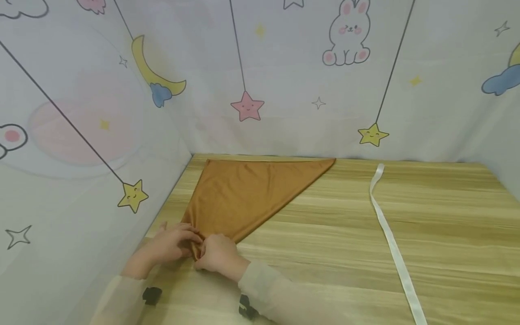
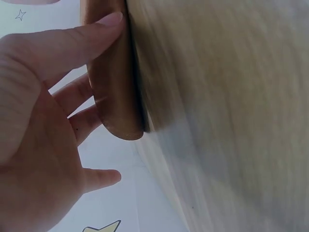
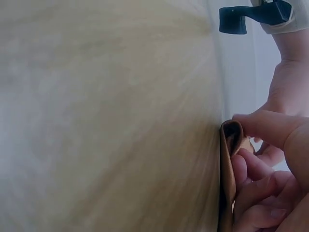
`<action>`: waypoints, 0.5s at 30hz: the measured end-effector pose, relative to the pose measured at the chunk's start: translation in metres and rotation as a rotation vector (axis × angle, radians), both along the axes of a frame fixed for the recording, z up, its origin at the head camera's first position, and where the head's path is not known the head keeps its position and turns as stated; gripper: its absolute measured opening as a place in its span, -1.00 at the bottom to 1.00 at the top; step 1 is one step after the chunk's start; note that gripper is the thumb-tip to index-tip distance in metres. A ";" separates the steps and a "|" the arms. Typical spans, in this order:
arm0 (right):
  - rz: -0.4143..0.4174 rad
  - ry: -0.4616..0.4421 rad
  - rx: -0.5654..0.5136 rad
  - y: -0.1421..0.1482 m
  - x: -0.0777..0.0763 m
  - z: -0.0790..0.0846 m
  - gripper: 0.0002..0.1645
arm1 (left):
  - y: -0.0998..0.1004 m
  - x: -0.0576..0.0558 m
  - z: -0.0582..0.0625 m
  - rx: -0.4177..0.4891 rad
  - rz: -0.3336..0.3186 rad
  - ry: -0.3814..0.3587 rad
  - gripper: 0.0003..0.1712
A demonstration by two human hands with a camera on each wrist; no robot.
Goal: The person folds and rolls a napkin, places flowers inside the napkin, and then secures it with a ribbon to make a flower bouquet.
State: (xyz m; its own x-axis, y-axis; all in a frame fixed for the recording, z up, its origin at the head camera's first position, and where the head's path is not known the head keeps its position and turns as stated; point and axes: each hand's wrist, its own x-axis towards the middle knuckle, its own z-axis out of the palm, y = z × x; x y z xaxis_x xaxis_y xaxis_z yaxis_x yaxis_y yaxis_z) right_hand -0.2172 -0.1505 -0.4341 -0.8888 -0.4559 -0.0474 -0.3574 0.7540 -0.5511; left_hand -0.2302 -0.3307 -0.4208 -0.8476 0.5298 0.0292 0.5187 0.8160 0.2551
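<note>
A brown, silky cloth (image 1: 243, 194) lies folded into a rough triangle on the left part of the table, its long straight edge at the back. My left hand (image 1: 174, 243) pinches the cloth near its front left corner; in the left wrist view the thumb (image 2: 108, 24) lies on a rounded fold (image 2: 116, 92), with fingers behind it and the little finger sticking out. Close beside it, my right hand (image 1: 219, 255) grips the front corner. The right wrist view shows the cloth's edge (image 3: 228, 179) curled over into a small loop between thumb and fingers.
A narrow white ribbon (image 1: 392, 239) runs down the right side of the wood-grain table (image 1: 317, 253), leaving the frame at the bottom. White fabric walls (image 1: 292, 131) printed with stars, a moon and a rabbit stand at the back and sides; the left one is close to my left arm.
</note>
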 end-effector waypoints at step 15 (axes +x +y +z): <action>-0.055 -0.094 0.029 0.011 -0.013 0.007 -0.50 | 0.000 -0.008 -0.004 -0.001 0.036 0.038 -0.93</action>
State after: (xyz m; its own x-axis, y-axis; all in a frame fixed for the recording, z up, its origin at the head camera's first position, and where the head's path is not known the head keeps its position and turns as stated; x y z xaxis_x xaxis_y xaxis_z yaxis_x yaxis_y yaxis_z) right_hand -0.2307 -0.1392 -0.4272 -0.9034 -0.4039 -0.1441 -0.2631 0.7873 -0.5576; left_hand -0.2385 -0.3309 -0.4252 -0.8643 0.4992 0.0610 0.4985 0.8344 0.2349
